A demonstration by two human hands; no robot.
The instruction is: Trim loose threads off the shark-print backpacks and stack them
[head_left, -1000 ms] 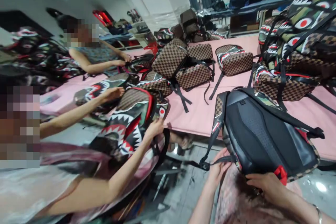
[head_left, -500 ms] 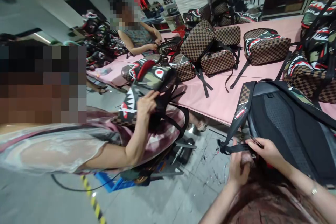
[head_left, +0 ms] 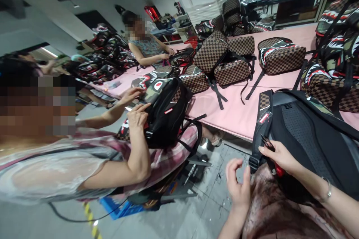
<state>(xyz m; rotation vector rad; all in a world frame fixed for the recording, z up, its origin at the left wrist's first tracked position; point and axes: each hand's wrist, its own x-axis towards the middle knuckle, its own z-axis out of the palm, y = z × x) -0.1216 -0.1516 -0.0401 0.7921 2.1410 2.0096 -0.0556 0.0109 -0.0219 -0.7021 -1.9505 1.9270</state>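
A black padded backpack (head_left: 303,130) leans on the pink table's edge at the right, its back panel facing me. Its shoulder strap (head_left: 259,127) has a checkered patch and a small red-and-white label, and runs down to a black buckle (head_left: 254,163). My right hand (head_left: 280,157) grips small dark snips (head_left: 267,142) with the tips pointing up, beside the strap; something red shows beneath the fingers. Left of the buckle, my left hand (head_left: 238,181) is raised with curled fingers apart and nothing in it.
On the pink table (head_left: 232,114) lie several checkered backpacks (head_left: 232,73), with more piled at the right (head_left: 331,78). At the left a seated person handles a black and camouflage backpack (head_left: 165,114). Another person (head_left: 148,46) works across the table. A blue crate (head_left: 120,209) stands on the floor.
My left hand has let go of the strap end and moved down and left. My right hand has shifted slightly, snips now upright. The seated person's backpack has turned, and both their hands now show.
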